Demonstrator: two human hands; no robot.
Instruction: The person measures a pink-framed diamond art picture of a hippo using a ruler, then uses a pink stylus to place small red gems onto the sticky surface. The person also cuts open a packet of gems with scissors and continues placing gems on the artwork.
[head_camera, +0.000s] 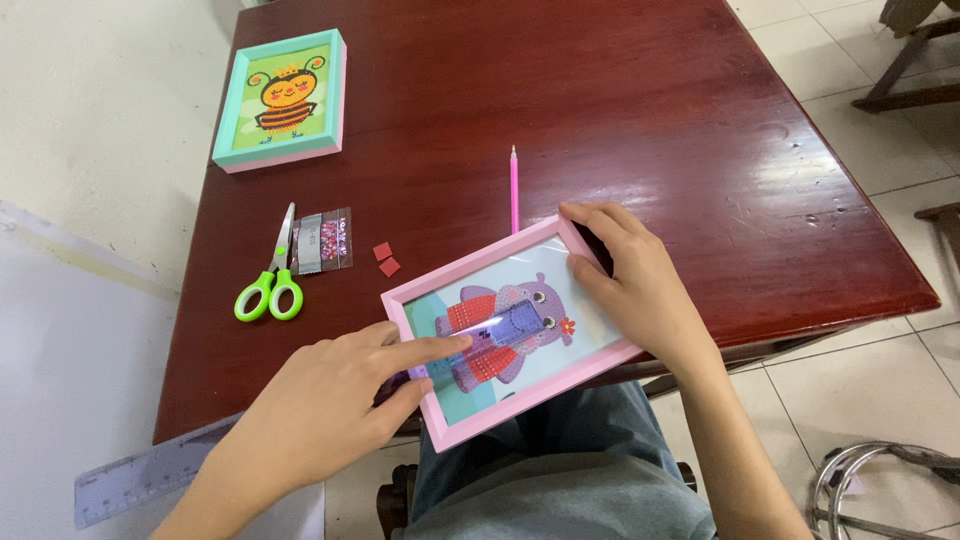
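Note:
A pink picture frame (470, 276) with a purple elephant picture lies tilted over the near edge of the dark red table (650, 130), partly above my lap. My right hand (630, 285) grips the frame's right end, thumb on the picture. My left hand (330, 400) holds the frame's lower left corner, its index finger stretched across the picture. A small clear strip (500, 325) with a shiny glare lies on the elephant at that fingertip.
A teal frame with a bee picture (283, 98) sits at the far left. Green-handled scissors (273, 275), small clear bead packets (324, 241), two red squares (385, 258) and a pink pen (515, 188) lie mid-table. A clear ruler (150, 475) sits lower left. Metal stool (880, 490) lower right.

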